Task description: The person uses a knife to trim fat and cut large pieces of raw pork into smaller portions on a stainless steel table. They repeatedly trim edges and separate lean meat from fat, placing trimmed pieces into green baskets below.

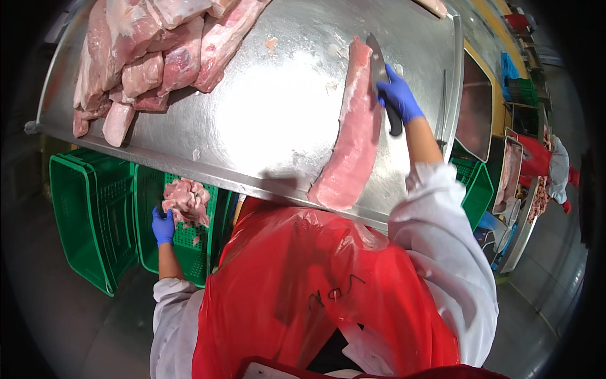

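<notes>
A long pale-pink strip of pork loin lies lengthwise on the steel table. My gloved right hand is closed on a knife with a black handle; its blade rests along the far right side of the loin. Off the table's near edge on the left, my gloved left hand is held over a green crate, thumb and fingers apart. Small meat trimmings lie in that crate, right beside the hand's fingertips. Nothing shows in this hand.
Large cuts of pork are piled at the table's far left. Another green crate stands left of the first, and one more is beyond the table's right edge. At far right, a person in a red apron stands near meat trays.
</notes>
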### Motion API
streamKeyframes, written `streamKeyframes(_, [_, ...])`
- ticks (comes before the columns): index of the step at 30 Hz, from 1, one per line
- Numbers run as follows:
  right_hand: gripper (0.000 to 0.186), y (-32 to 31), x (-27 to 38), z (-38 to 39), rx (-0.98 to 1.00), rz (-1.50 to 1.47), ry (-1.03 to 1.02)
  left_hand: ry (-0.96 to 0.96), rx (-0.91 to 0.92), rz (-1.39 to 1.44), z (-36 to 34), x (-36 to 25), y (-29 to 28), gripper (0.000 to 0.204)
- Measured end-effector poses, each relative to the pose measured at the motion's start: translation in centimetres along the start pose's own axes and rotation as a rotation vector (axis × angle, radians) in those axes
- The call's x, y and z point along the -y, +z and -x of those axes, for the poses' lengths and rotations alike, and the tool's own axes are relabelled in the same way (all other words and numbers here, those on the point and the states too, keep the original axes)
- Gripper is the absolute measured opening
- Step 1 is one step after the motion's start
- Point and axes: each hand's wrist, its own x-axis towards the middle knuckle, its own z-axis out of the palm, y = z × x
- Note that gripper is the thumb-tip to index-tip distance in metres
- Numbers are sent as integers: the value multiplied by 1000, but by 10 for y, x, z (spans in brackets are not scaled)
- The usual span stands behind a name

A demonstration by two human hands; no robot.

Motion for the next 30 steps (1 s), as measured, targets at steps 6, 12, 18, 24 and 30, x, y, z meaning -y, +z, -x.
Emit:
streamKeyframes(6, [78, 17, 15, -21, -58, 146, -38, 234, -114, 402, -26, -62, -12, 38])
streamKeyframes(12, [75, 47, -7, 113, 81, 418, -53, 602, -141, 514, -32, -196, -47, 36])
streamKeyframes(18, [79, 17, 8, 173, -102, 82, 30, 608, 280, 867, -36, -449, 63, 38])
streamKeyframes(24, [81, 27, -24, 109, -292, -134, -61, 241, 680, 517, -41, -651, 150, 64])
streamKeyframes(30, [80, 34, -43, 96, -312, 59, -145, 331, 656, 779, -67, -630, 196, 30])
